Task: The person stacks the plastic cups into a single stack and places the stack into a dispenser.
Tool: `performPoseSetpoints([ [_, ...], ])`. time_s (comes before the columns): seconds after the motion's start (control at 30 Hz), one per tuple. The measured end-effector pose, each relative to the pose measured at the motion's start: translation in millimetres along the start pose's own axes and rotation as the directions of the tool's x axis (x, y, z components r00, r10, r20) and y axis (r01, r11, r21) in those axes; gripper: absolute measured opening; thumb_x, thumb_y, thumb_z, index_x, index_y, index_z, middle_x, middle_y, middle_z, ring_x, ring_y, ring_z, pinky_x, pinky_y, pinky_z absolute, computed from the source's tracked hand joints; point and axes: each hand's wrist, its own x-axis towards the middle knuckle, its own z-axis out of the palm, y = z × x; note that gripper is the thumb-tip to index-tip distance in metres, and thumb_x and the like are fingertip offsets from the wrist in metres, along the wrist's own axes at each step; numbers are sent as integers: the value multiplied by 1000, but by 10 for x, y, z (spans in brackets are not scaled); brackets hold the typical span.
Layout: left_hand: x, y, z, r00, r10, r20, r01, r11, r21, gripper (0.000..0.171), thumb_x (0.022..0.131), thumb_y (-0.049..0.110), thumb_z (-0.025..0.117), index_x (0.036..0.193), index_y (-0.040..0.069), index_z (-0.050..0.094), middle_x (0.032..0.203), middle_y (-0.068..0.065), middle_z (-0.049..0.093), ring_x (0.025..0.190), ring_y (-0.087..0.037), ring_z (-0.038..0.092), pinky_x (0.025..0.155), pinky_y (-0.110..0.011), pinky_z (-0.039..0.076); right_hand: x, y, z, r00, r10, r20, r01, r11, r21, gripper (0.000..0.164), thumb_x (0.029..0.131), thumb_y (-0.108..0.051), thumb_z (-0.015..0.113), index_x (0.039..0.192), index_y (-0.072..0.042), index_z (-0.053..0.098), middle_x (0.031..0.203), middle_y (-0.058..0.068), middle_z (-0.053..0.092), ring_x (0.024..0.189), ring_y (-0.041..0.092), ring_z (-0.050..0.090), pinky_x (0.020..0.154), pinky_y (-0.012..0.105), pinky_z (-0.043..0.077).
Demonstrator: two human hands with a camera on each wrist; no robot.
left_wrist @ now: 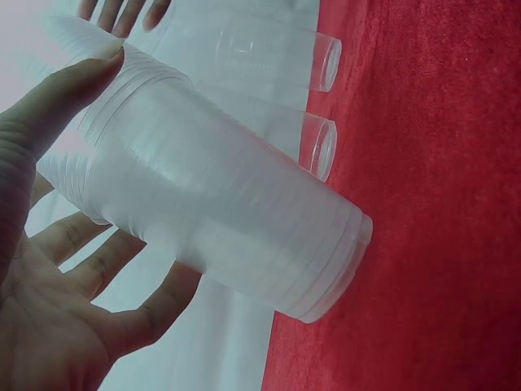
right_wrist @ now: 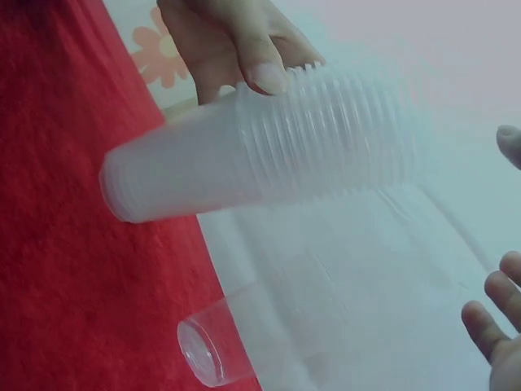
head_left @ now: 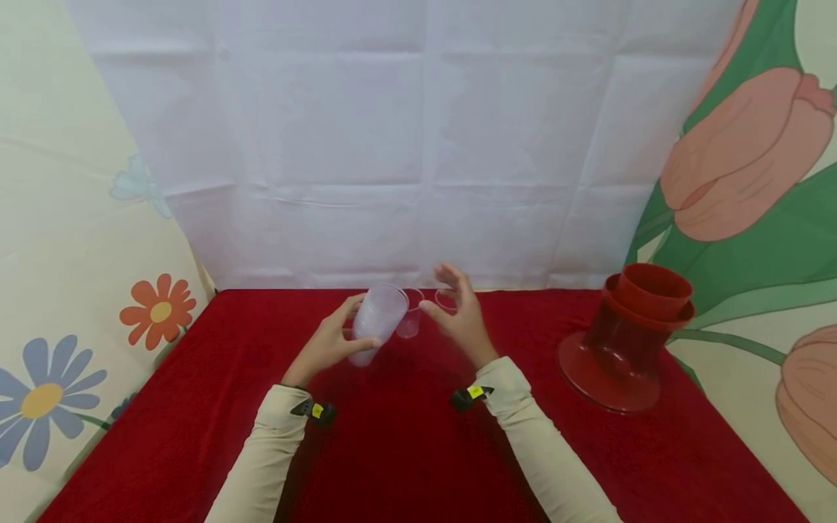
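My left hand grips a stack of nested clear plastic cups, tilted with the mouths toward the upper right. In the left wrist view the thumb lies across the rims of the stack and the fingers curl round its other side. Two single clear cups stand upright on the table just beyond: one cup beside the stack, another partly hidden behind my right hand. That right hand is raised with fingers spread apart, and nothing shows between them. The right wrist view has its fingertips apart from the stack.
A red cloth covers the table. On the right stands a dark red cylindrical holder with a wide round base and an open top. A white sheet hangs along the back edge, with flower-printed cloths at both sides.
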Motion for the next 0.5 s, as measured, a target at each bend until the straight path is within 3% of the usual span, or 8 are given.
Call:
performPoseSetpoints([
  [0.17,-18,0,-9,1000,2,9,-2,1000,-19,83,81,24,85,150,18,39,140,-15,51,122,-35,54,90,-54,54,2,17,-55,1000,-5,-27,5,1000,-13,68,87,10,68,146,12,33,143,31,44,133,43,43,106,55,41],
  [0.3,-15,-10,-10,1000,-1,7,1,999,-33,82,81,23,85,150,18,39,141,-14,51,121,-35,54,90,-54,54,13,37,-90,999,-21,-40,20,999,-25,68,87,10,68,146,12,33,142,32,44,133,46,42,106,62,37],
  [0.5,-5,-12,-24,1000,4,4,-4,999,-36,82,82,21,84,150,18,39,141,-15,51,122,-36,53,90,-56,54,41,53,-168,996,-43,-78,37,997,-75,70,85,9,71,144,14,34,141,31,46,132,47,42,105,61,38],
])
